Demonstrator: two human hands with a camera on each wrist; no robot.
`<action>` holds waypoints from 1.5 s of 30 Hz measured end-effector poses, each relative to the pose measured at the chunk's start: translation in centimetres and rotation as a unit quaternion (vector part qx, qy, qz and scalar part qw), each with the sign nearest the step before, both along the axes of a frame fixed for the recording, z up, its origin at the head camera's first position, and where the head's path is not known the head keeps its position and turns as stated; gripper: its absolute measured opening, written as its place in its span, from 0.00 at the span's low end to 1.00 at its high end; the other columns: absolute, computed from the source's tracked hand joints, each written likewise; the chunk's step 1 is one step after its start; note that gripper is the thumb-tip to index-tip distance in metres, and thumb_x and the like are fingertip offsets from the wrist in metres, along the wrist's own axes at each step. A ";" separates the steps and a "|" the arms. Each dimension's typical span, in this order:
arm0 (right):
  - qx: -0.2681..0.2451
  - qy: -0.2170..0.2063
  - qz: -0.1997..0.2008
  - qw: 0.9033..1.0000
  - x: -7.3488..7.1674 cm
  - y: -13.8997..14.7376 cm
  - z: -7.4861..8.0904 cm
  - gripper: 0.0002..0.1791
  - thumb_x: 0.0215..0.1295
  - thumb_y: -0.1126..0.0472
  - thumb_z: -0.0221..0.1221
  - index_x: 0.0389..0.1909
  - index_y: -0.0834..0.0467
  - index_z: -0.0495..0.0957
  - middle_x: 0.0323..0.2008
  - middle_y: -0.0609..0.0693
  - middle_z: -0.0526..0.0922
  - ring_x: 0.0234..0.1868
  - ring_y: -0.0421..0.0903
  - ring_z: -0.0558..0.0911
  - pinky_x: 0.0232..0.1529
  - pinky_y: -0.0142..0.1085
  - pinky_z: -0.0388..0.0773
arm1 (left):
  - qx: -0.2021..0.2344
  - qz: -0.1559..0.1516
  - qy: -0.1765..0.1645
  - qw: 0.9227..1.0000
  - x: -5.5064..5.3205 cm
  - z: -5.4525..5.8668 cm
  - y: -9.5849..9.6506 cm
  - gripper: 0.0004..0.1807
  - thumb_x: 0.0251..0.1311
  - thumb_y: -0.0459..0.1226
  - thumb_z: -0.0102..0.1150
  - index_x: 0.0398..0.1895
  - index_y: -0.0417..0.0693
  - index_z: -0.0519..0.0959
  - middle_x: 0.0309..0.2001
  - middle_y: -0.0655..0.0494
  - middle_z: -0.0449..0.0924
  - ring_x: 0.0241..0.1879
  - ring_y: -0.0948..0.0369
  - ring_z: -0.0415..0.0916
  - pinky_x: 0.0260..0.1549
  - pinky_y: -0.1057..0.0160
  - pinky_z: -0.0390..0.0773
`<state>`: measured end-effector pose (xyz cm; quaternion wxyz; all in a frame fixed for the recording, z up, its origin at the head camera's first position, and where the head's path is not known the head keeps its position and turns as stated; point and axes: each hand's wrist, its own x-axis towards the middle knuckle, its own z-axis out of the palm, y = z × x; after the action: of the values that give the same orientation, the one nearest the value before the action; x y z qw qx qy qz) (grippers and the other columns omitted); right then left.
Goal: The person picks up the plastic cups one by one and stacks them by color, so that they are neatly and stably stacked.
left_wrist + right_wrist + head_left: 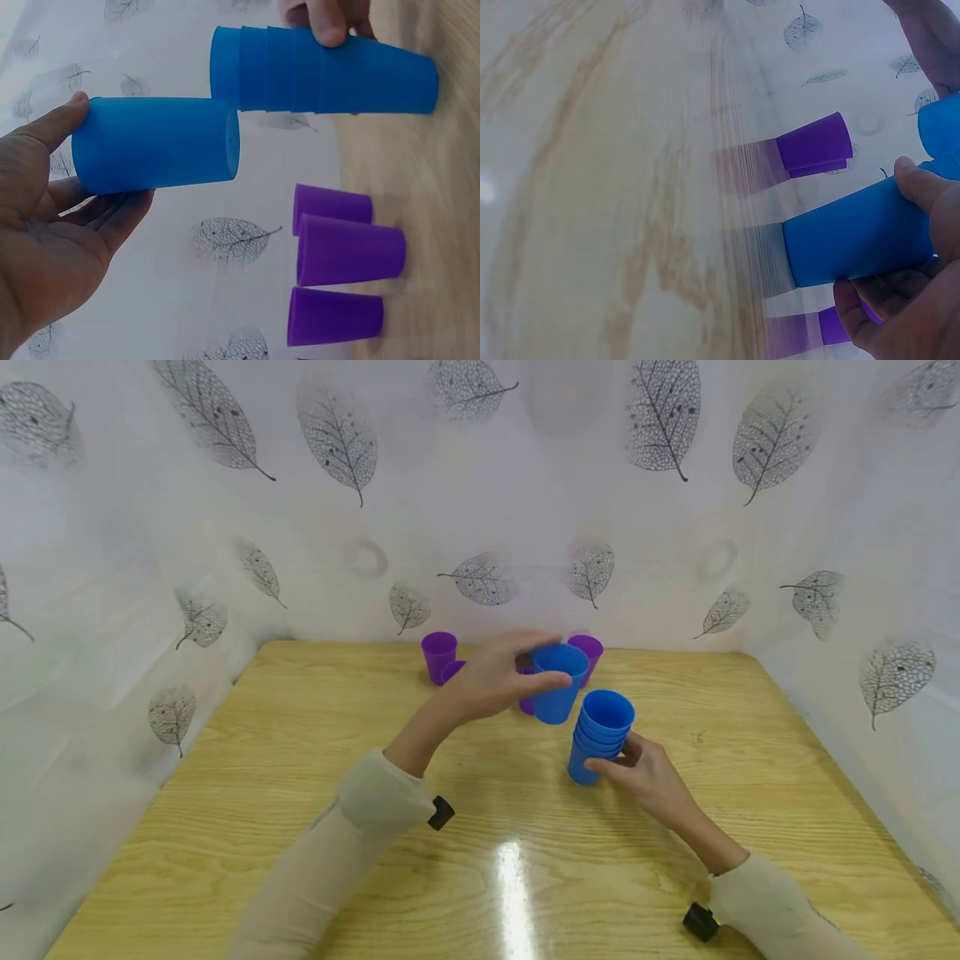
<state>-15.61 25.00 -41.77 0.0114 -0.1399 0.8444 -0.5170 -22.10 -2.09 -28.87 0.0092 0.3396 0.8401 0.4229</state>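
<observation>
In the head view my left hand (495, 677) holds a single blue cup (557, 693) by its rim, thumb on the near side and fingers behind. This cup hangs in the air, mouth up, just left of a stack of several nested blue cups (596, 743). My right hand (652, 777) grips the stack low on its right side, its thumb across the front. The stack is upright, its base at the table in the right wrist view. In the left wrist view the single blue cup (157, 142) overlaps the mouth end of the blue stack (322, 75).
Behind the hands several purple cups stand upright, among them a left purple cup (439, 656) and a right purple cup (587, 656); others are partly hidden by the left hand and blue cup. The wooden table (360, 710) ends at a leaf-printed sheet (315, 552).
</observation>
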 end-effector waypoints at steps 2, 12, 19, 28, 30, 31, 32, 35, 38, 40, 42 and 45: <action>0.001 0.000 0.000 1.000 0.0 0.0 0.0 0.32 0.71 0.59 0.66 0.70 0.67 0.68 0.62 0.65 0.80 0.61 0.63 0.81 0.60 0.59 0.79 | 0.002 -0.002 0.007 1.000 0.0 0.5 0.5 0.35 0.68 0.48 0.67 0.74 0.44 0.71 0.70 0.50 0.73 0.64 0.56 0.74 0.60 0.63 0.77; 0.006 0.000 0.001 1.000 0.0 0.0 0.1 0.31 0.71 0.59 0.66 0.70 0.66 0.69 0.61 0.64 0.80 0.61 0.62 0.81 0.60 0.58 0.79 | 0.036 -0.028 0.000 0.999 0.2 2.5 2.6 0.36 0.68 0.46 0.68 0.74 0.41 0.70 0.72 0.49 0.71 0.64 0.58 0.75 0.59 0.70 0.76; -0.004 -0.007 0.002 1.000 0.1 0.0 0.1 0.31 0.72 0.58 0.66 0.71 0.65 0.68 0.62 0.64 0.80 0.60 0.61 0.81 0.59 0.56 0.80 | 0.021 -0.044 0.026 0.998 0.3 2.3 3.9 0.35 0.68 0.45 0.68 0.74 0.40 0.70 0.70 0.48 0.73 0.55 0.59 0.76 0.52 0.71 0.78; -0.011 -0.011 0.005 1.000 0.1 0.0 0.1 0.32 0.73 0.58 0.65 0.72 0.63 0.68 0.62 0.63 0.79 0.61 0.62 0.81 0.58 0.56 0.81 | 0.017 -0.048 0.023 0.998 0.5 1.5 5.1 0.36 0.68 0.48 0.68 0.75 0.44 0.69 0.70 0.51 0.72 0.56 0.61 0.73 0.52 0.72 0.75; -0.012 -0.011 0.007 1.000 0.1 0.0 0.0 0.32 0.73 0.58 0.65 0.72 0.63 0.67 0.63 0.63 0.79 0.61 0.62 0.81 0.58 0.55 0.81 | 0.017 -0.045 0.025 0.999 0.6 1.4 5.3 0.37 0.68 0.48 0.68 0.75 0.44 0.69 0.71 0.51 0.72 0.57 0.61 0.73 0.53 0.71 0.75; -0.012 -0.010 0.008 1.000 0.1 0.1 0.0 0.32 0.73 0.58 0.65 0.73 0.63 0.67 0.63 0.63 0.79 0.61 0.61 0.81 0.59 0.55 0.81 | 0.014 -0.042 0.028 0.999 0.6 1.4 5.4 0.37 0.68 0.49 0.68 0.75 0.45 0.70 0.71 0.51 0.72 0.56 0.61 0.73 0.53 0.71 0.76; -0.012 -0.010 0.008 1.000 0.1 0.1 0.0 0.32 0.73 0.58 0.65 0.73 0.63 0.67 0.63 0.63 0.79 0.61 0.61 0.81 0.58 0.53 0.81 | 0.011 -0.040 0.031 0.999 0.6 1.3 5.5 0.37 0.67 0.49 0.68 0.75 0.45 0.70 0.70 0.52 0.72 0.55 0.62 0.73 0.52 0.71 0.76; -0.014 -0.006 0.009 1.000 0.1 0.1 0.0 0.32 0.72 0.58 0.65 0.73 0.62 0.67 0.63 0.62 0.79 0.61 0.61 0.81 0.58 0.50 0.82 | 0.006 -0.041 0.034 0.999 0.7 1.1 5.8 0.37 0.67 0.50 0.68 0.75 0.45 0.70 0.70 0.51 0.73 0.55 0.62 0.74 0.51 0.71 0.76; -0.014 -0.003 0.010 1.000 0.1 0.1 0.0 0.32 0.73 0.59 0.65 0.72 0.62 0.67 0.63 0.62 0.79 0.61 0.61 0.81 0.57 0.48 0.83 | 0.015 -0.053 0.028 0.998 0.8 0.8 6.1 0.37 0.67 0.48 0.69 0.74 0.42 0.70 0.69 0.49 0.73 0.56 0.61 0.75 0.52 0.73 0.76; -0.015 -0.002 0.010 1.000 0.1 0.1 0.0 0.32 0.73 0.59 0.65 0.72 0.63 0.68 0.63 0.63 0.79 0.61 0.62 0.81 0.57 0.49 0.82 | 0.025 -0.061 0.019 0.998 0.9 0.6 6.2 0.36 0.67 0.46 0.69 0.74 0.40 0.70 0.69 0.47 0.73 0.58 0.61 0.74 0.54 0.72 0.77; -0.016 -0.003 0.013 1.000 0.1 0.1 -0.1 0.32 0.73 0.59 0.64 0.73 0.63 0.67 0.64 0.64 0.78 0.61 0.63 0.80 0.58 0.52 0.82 | 0.029 -0.064 0.015 0.997 1.0 0.5 6.2 0.36 0.66 0.45 0.70 0.73 0.40 0.71 0.68 0.47 0.74 0.57 0.61 0.74 0.53 0.72 0.77; -0.019 -0.005 0.014 1.000 0.2 0.2 -0.1 0.32 0.73 0.60 0.64 0.73 0.64 0.66 0.64 0.65 0.77 0.62 0.64 0.80 0.58 0.55 0.81 | 0.025 -0.065 0.015 0.997 1.1 0.3 6.2 0.36 0.66 0.45 0.70 0.73 0.40 0.70 0.64 0.49 0.75 0.52 0.60 0.72 0.49 0.72 0.77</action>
<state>-15.46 25.16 -41.87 0.0203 -0.1497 0.8322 -0.5335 -21.01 4.09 -28.61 0.0153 0.3998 0.8055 0.4371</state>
